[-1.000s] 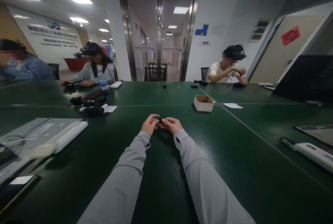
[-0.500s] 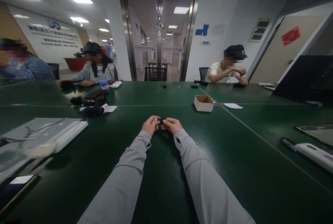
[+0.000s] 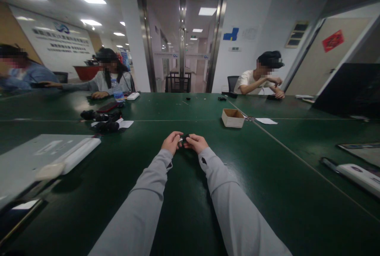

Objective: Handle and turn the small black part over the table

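Observation:
Above the green table, my left hand (image 3: 171, 142) and my right hand (image 3: 197, 143) meet with fingertips almost touching. Between them is a small item with a shiny silver end (image 3: 180, 140) and a black part (image 3: 185, 137). My left fingers pinch the silver end, while the black part sits between my right thumb and fingers. Whether the two parts are joined I cannot tell, and the item is too small to name its kind.
An open small box (image 3: 233, 119) stands ahead on the right, beside a white paper (image 3: 266, 121). Black gear (image 3: 109, 124) lies ahead left, near a water bottle (image 3: 118, 92). A grey panel (image 3: 26, 157) is at left, a white power strip (image 3: 360, 174) at right. Several people sit across.
My hands stay in nearly the same place, still holding the small item. The dark cables over the grey panel are gone. A person at the far left has stretched an arm leftward.

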`<state>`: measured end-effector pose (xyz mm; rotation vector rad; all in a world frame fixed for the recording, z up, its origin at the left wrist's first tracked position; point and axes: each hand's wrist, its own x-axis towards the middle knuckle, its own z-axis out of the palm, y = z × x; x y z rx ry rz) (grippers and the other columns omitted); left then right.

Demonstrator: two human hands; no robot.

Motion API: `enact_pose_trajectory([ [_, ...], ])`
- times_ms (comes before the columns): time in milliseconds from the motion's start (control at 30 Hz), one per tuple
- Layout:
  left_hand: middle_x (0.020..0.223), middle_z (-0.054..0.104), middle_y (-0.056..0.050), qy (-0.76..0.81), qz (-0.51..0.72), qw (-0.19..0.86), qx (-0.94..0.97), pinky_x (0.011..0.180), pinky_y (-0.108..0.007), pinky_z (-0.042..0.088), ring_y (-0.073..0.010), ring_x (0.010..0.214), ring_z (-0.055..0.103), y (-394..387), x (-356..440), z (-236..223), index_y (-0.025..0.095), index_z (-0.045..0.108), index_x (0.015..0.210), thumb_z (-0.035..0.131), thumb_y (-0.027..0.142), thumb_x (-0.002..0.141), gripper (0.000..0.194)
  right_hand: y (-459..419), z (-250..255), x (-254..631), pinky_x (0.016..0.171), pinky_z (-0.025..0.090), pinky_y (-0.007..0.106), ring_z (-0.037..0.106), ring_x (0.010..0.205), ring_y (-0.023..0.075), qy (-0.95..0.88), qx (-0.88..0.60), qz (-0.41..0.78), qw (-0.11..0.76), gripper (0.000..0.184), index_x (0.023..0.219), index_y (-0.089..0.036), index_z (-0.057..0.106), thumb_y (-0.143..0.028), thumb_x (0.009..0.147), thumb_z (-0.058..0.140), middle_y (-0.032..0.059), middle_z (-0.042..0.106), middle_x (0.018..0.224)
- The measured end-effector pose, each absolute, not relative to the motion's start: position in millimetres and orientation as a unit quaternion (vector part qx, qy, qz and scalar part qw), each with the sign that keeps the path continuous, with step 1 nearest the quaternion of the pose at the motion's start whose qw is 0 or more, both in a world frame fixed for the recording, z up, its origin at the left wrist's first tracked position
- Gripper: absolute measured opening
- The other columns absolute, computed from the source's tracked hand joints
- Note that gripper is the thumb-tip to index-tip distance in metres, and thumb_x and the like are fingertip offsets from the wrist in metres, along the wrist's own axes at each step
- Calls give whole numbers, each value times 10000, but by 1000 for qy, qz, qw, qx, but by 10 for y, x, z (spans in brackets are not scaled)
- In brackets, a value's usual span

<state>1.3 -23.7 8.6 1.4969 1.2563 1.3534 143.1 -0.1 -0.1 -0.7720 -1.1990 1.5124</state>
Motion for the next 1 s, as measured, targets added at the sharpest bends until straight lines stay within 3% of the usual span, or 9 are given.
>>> enact_pose_trajectory([
  [167, 625, 545, 22, 491, 521, 378, 587, 418, -165, 342, -58, 431, 448, -222, -2, 74, 193, 561, 978, 475, 289, 733, 276, 6, -22, 1435, 507, 526, 202, 603, 542, 117, -502, -311, 629, 505, 230, 761, -113, 623, -243, 612, 741, 38, 615, 676],
  [333, 509, 504, 24, 490, 519, 373, 593, 403, -164, 327, -61, 392, 406, -212, 6, 59, 167, 581, 925, 409, 348, 779, 289, 11, -31, 1435, 511, 530, 206, 600, 538, 116, -505, -303, 626, 511, 251, 751, -117, 625, -260, 588, 751, 21, 602, 656],
  [467, 616, 545, 21, 489, 529, 376, 583, 410, -163, 338, -55, 421, 440, -207, 10, 56, 194, 566, 969, 462, 290, 740, 269, 14, -13, 1433, 499, 528, 205, 600, 538, 117, -501, -308, 634, 501, 254, 745, -115, 622, -254, 579, 756, 34, 611, 698],
  [600, 522, 503, 25, 489, 514, 372, 598, 404, -166, 332, -60, 394, 411, -203, -2, 54, 171, 571, 938, 405, 349, 784, 288, 7, 3, 1429, 498, 526, 201, 598, 541, 110, -502, -310, 628, 507, 222, 724, -113, 619, -229, 589, 750, 32, 600, 734],
  [733, 617, 538, 20, 486, 518, 381, 592, 412, -162, 336, -57, 434, 441, -212, -7, 61, 179, 561, 969, 467, 317, 743, 281, -1, 8, 1434, 506, 526, 202, 599, 555, 114, -500, -315, 638, 494, 211, 763, -114, 608, -217, 625, 731, 38, 605, 715],
  [900, 540, 508, 24, 487, 523, 364, 597, 405, -166, 327, -58, 404, 411, -226, 7, 70, 165, 576, 927, 414, 360, 778, 294, 7, 3, 1437, 516, 531, 210, 597, 558, 108, -506, -309, 629, 503, 183, 725, -116, 617, -211, 620, 733, 35, 593, 770],
  [1000, 623, 532, 21, 484, 531, 379, 583, 407, -165, 333, -51, 422, 428, -233, 11, 76, 173, 571, 942, 469, 319, 739, 270, 1, 14, 1435, 504, 528, 206, 596, 551, 112, -501, -313, 634, 499, 178, 743, -116, 618, -202, 630, 725, 37, 594, 745],
])
